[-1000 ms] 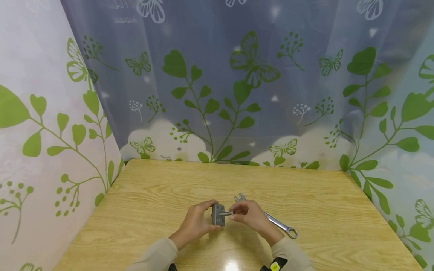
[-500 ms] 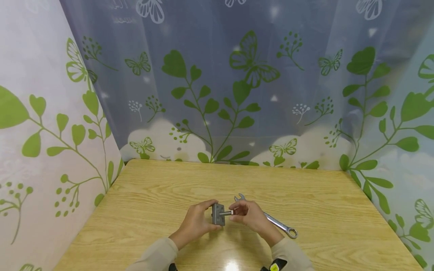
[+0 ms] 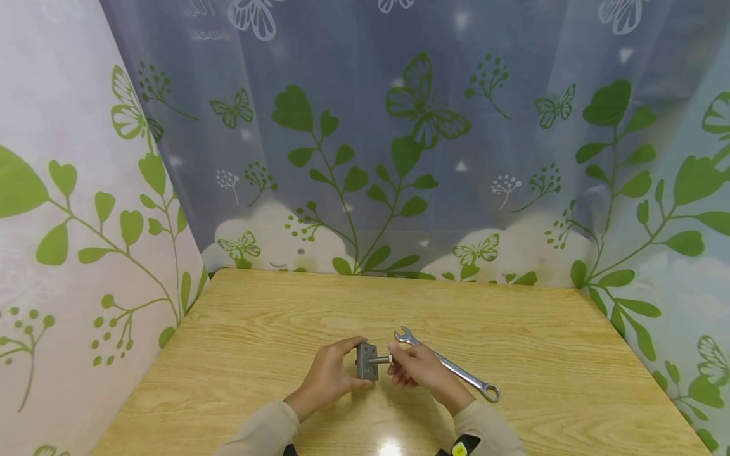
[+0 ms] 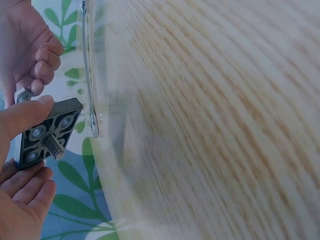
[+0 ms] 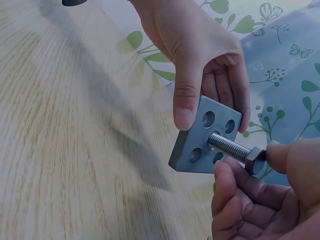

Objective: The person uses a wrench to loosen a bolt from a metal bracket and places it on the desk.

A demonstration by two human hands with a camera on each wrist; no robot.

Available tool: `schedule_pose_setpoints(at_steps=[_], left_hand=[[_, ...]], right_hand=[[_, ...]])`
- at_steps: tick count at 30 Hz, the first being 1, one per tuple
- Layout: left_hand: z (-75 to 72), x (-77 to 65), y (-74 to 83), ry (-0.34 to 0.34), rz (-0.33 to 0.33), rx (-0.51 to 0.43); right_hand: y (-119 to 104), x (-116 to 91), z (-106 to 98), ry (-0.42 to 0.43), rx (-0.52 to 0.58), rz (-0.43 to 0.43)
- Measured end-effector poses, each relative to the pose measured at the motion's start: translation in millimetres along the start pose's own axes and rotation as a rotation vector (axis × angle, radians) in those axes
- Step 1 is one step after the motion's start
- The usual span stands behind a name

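Observation:
A square grey metal block [image 3: 367,362] is held by my left hand [image 3: 326,373], thumb on one edge and fingers on the opposite one. Through its middle runs a hex bolt [image 5: 231,147]; in the left wrist view its threaded end [image 4: 54,146] sticks out of the ribbed back face. A good length of shank shows between the block and the bolt head [image 5: 255,161]. My right hand [image 3: 424,370] pinches that head between thumb and index finger, the other fingers curled below. Round holes sit near the corners of the block's front face.
A combination wrench [image 3: 467,376] lies slantwise on the wooden table [image 3: 274,310], partly behind my right hand, open end toward the back. Patterned curtains [image 3: 365,126] stand at the table's back and sides.
My right hand has turned at the bolt head: its thumb is now uppermost and the other fingers are curled lower. More of the wrench shows. My left hand and the block have stayed put.

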State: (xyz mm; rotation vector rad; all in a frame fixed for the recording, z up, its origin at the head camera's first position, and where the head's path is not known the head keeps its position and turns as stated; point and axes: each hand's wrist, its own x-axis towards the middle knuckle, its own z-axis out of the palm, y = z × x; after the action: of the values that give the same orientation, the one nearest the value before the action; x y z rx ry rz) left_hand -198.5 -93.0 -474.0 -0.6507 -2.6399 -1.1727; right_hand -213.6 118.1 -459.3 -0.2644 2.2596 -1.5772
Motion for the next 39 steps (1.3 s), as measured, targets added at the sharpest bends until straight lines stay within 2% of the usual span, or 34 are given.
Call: schedule_pose_setpoints(at_steps=[4,11,15,23,26,32,39], left_hand=[[-0.2,0.1,-0.3,-0.002,0.002,0.003],[-0.5,-0.3,-1.1,-0.010,-0.007,0.004],[-0.9,0.0,-0.9,-0.004,-0.003,0.002],[-1.5,0.2,-0.3,-0.007,-0.009,0.011],[-1.2,-0.2,-0.4,-0.005,-0.009,0.012],[0.3,-0.6,-1.2,0.010,0.003,0.018],[-0.5,-0.2,-0.1,0.010,0.011,0.023]], right_hand=[[-0.9,0.2,-2.5,-0.016,0.000,-0.030],[0.3,1.4,-7.0,0.021,-0.048,-0.223],[0.3,1.9,-7.1,0.034,-0.046,-0.253],[0.6,1.1,-6.8,0.046,-0.044,-0.231],[1.5,0.2,-6.2,0.031,-0.067,-0.195],[0.0,-1.5,-3.5,-0.037,-0.022,-0.083],[-1.5,-0.3,-1.6,-0.013,-0.003,-0.022]])
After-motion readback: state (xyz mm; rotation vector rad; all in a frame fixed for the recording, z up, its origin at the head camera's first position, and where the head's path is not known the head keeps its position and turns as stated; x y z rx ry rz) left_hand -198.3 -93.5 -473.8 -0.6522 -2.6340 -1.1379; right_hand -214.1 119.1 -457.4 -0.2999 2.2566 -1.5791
